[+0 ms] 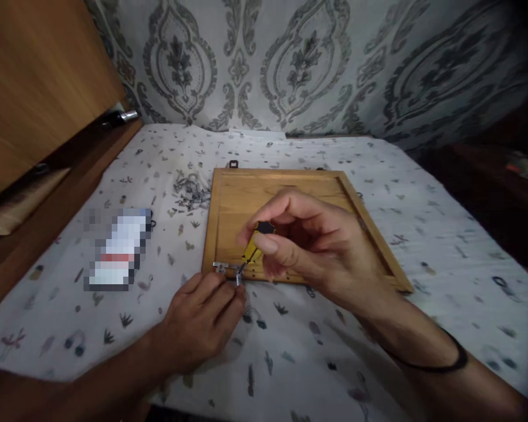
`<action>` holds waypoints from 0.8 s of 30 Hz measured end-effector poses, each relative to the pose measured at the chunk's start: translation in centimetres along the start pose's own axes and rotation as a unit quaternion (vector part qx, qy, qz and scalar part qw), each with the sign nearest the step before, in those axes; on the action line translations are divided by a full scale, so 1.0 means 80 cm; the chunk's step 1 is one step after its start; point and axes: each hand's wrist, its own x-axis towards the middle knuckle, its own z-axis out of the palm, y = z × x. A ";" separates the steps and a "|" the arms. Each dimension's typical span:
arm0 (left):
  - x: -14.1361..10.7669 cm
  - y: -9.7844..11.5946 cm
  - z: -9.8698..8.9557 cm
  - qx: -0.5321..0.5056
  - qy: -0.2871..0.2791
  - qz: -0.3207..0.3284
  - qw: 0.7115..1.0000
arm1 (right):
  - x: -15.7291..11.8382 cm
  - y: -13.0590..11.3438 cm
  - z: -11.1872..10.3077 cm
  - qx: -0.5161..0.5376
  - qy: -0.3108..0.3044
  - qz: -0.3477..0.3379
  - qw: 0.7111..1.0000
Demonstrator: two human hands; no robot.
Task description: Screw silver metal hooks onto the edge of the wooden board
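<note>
My right hand point(330, 252) pinches a short screwdriver point(253, 249) with a yellow and black handle. Its shaft points down at a small silver metal latch point(222, 267) on the near left corner of a framed wooden panel point(237, 211). Curled at that same edge, my left hand point(209, 313) grips the latch's near end between its fingers. The screwdriver tip seems to meet the latch, but whether a screw sits there is too small to tell. The panel lies flat on a patterned white cloth point(281, 363).
Loose metal fittings point(193, 192) are heaped left of the panel. A blurred-out, phone-shaped object point(121, 249) lies further left. Dark metal loops point(233, 164) stick out from the panel's far edge. A wooden cabinet point(48, 88) borders the left side, and a patterned wall point(246, 64) stands behind.
</note>
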 end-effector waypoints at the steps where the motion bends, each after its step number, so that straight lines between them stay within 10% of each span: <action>1: -0.001 0.000 0.000 0.001 -0.004 -0.001 1.000 | -0.001 0.000 -0.001 -0.010 -0.005 -0.002 1.000; 24: -0.002 0.005 0.001 0.049 -0.029 0.006 0.998 | 0.000 0.009 -0.007 -0.029 -0.020 -0.016 0.999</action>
